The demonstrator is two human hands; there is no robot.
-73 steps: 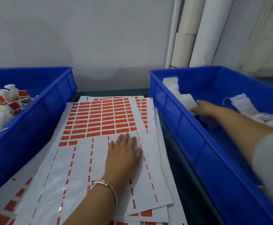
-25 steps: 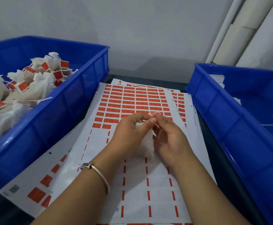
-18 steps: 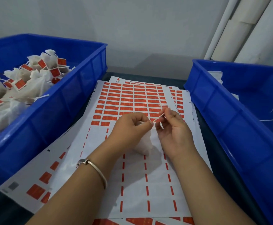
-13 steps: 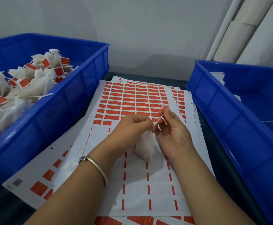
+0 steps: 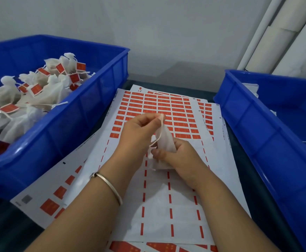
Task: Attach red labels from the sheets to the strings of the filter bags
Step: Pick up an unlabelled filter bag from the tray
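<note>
Pinching the string (image 5: 160, 122) taut in my left hand (image 5: 139, 135), right hand (image 5: 177, 157) gripping the filter bag (image 5: 165, 142), I should keep tension before labelling.

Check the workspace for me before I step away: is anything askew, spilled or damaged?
Nothing is spilled or damaged. The label sheets lie fanned and skewed rather than squared, one corner slipping under the left bin. The left hand pinches the string; the right hand holds the filter bag.
</note>
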